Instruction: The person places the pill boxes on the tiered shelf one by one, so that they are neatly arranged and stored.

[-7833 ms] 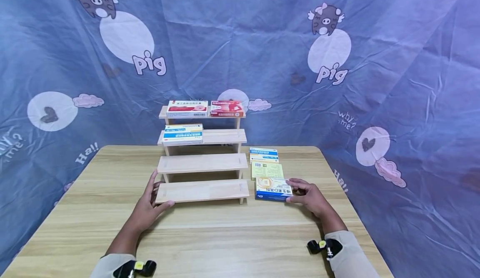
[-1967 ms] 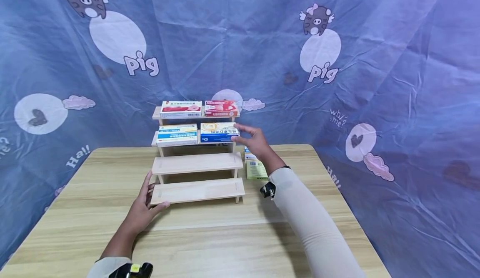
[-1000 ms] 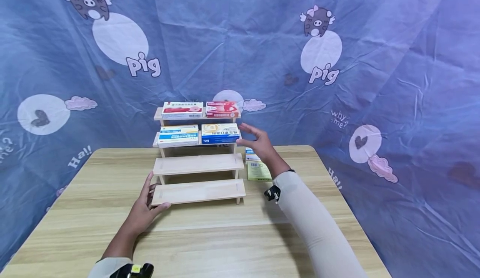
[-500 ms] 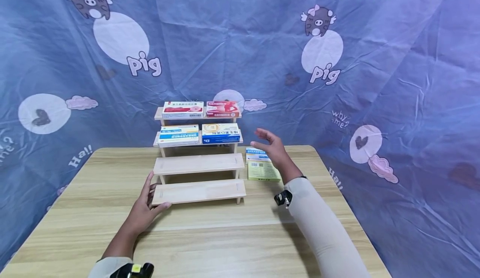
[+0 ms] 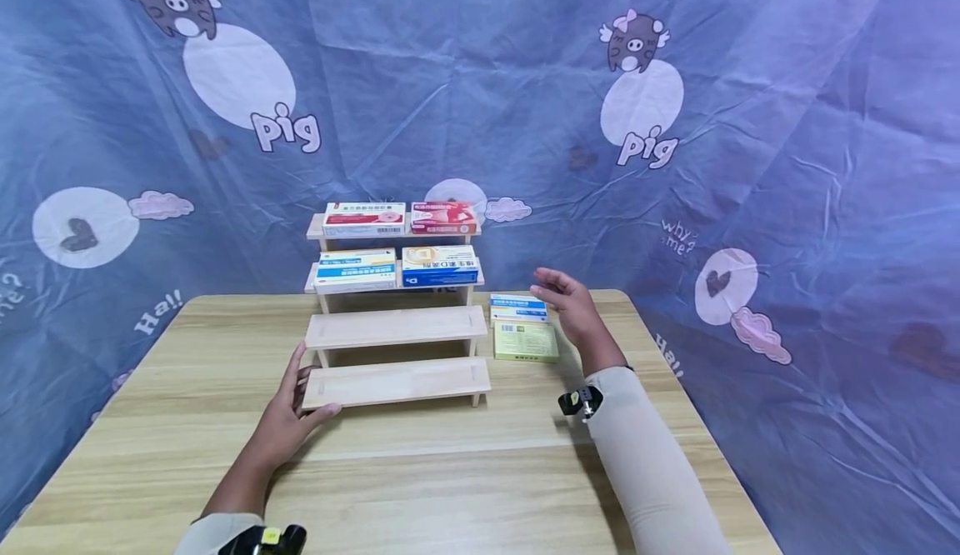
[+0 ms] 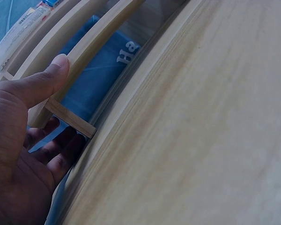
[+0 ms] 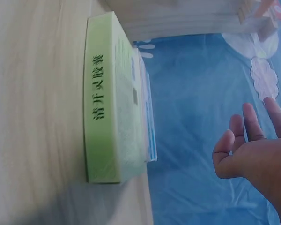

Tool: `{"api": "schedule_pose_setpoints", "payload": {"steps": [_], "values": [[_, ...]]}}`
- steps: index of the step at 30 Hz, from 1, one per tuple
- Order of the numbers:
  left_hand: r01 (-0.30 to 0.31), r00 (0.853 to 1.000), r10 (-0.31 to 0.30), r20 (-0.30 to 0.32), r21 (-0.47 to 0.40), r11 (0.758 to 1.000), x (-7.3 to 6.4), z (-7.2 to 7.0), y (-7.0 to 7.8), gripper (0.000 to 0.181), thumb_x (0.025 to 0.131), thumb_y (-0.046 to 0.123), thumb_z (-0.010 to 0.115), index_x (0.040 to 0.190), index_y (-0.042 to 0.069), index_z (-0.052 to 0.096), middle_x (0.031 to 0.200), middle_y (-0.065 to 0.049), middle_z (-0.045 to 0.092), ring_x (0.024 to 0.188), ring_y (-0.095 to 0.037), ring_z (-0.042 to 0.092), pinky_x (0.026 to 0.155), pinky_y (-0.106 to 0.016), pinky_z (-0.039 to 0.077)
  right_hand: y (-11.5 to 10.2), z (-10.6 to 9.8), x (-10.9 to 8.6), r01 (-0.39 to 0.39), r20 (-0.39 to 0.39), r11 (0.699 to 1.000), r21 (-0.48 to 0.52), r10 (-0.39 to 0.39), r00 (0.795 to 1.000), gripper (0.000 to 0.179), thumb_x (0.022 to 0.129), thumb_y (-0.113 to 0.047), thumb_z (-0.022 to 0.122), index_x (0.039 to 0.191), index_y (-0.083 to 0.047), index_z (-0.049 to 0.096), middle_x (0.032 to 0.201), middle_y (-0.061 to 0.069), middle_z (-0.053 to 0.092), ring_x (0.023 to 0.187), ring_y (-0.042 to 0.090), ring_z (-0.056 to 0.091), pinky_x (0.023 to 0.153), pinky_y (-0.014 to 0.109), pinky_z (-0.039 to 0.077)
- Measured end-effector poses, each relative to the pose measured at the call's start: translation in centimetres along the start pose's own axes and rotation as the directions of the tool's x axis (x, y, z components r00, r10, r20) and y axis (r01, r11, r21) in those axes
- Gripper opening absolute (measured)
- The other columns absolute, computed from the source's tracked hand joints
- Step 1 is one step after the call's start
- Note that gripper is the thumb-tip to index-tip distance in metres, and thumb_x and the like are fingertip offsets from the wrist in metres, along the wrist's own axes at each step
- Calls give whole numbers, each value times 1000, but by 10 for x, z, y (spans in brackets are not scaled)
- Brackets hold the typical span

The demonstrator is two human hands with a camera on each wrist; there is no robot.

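A stepped wooden display rack (image 5: 397,382) with stacked tiers stands on the table. My left hand (image 5: 282,426) grips the left end of its lowest tier; in the left wrist view the thumb (image 6: 56,70) lies along the board's edge and the other fingers curl in beside the leg. My right hand (image 5: 573,309) hovers empty, fingers spread, just right of a blue-and-white medicine box (image 5: 517,307). A yellow-green medicine box (image 5: 525,342) lies in front of that one; its green side faces the right wrist camera. A blue-and-white vitamin D box (image 5: 439,267) rests on the rack's second tier from the top, at the right.
Left of the vitamin D box lies another blue-and-white box (image 5: 356,270). The top tier bears a white-and-red box (image 5: 363,218) and a red box (image 5: 444,217). A blue patterned cloth (image 5: 480,105) hangs behind the wood-grain table (image 5: 420,488).
The vitamin D box went from the table's right side onto the second tier from the top. My right hand let go of it and moved right. My left hand stayed on the rack.
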State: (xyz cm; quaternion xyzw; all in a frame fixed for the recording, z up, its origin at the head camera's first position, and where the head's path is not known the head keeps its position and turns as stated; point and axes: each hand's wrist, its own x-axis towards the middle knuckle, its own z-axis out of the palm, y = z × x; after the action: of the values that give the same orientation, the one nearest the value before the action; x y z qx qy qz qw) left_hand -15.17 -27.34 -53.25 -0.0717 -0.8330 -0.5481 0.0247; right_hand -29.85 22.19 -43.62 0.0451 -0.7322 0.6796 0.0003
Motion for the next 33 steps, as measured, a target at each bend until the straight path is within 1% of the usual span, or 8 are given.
{"api": "schedule_pose_setpoints", "payload": {"steps": [3,6,9,12,17,23,28,33], "values": [[5,1000,-5,-4,0,1000,-2,-1,1,124,99,21,84,175,39,-12,166,-32,38,150,-54,47,96,3,37,4,-3,-3,-21,-8,1000,-3,21,1000,58,108,-16,70,162,-4,50,171,16,46,157,33,42,130,59,29],[0,1000,0,-7,-4,1000,-1,0,1,123,99,20,84,175,39,-12,165,-32,39,149,-51,48,96,4,38,11,-8,-6,-42,-13,999,15,42,999,57,109,-15,69,161,-4,50,168,17,48,142,22,53,121,53,34],[-6,1000,6,-9,-7,1000,-1,1,1,124,99,20,84,175,39,-12,165,-31,40,148,-49,48,97,3,39,19,-13,-8,-70,-10,997,36,70,997,59,109,-16,68,163,-3,47,167,18,47,123,6,58,115,50,35],[0,1000,0,-6,-6,1000,-1,1,1,124,99,20,84,175,40,-12,166,-30,40,148,-49,48,96,3,39,25,-18,-12,-90,-2,996,26,90,996,61,110,-16,68,164,-2,45,170,21,45,117,1,59,115,52,34],[12,1000,-12,-1,4,1000,-1,0,1,124,99,22,84,175,39,-13,166,-31,38,150,-53,47,95,3,37,32,-25,-17,-79,-6,997,-18,79,997,60,110,-13,66,164,0,45,167,21,47,117,2,59,103,44,38],[10,1000,-10,-2,5,1000,0,0,-1,125,99,22,84,176,36,-13,166,-32,39,150,-54,47,95,4,37,39,-32,-20,-70,-18,997,-41,70,997,60,109,-11,68,162,2,45,165,20,50,121,4,55,92,30,41],[5,1000,-5,-3,-5,1000,0,0,-2,125,99,21,84,175,38,-13,166,-31,39,150,-51,48,96,4,37,47,-36,-24,-83,-31,993,-78,81,996,62,107,-14,71,163,1,46,167,22,48,122,5,54,96,26,44],[-4,1000,4,-12,-5,1000,1,2,-3,124,99,21,84,175,37,-12,165,-31,40,148,-49,48,96,4,38,56,-38,-28,-113,-48,993,-24,112,993,64,106,-12,73,163,0,46,161,20,50,122,11,53,100,32,46]]}}
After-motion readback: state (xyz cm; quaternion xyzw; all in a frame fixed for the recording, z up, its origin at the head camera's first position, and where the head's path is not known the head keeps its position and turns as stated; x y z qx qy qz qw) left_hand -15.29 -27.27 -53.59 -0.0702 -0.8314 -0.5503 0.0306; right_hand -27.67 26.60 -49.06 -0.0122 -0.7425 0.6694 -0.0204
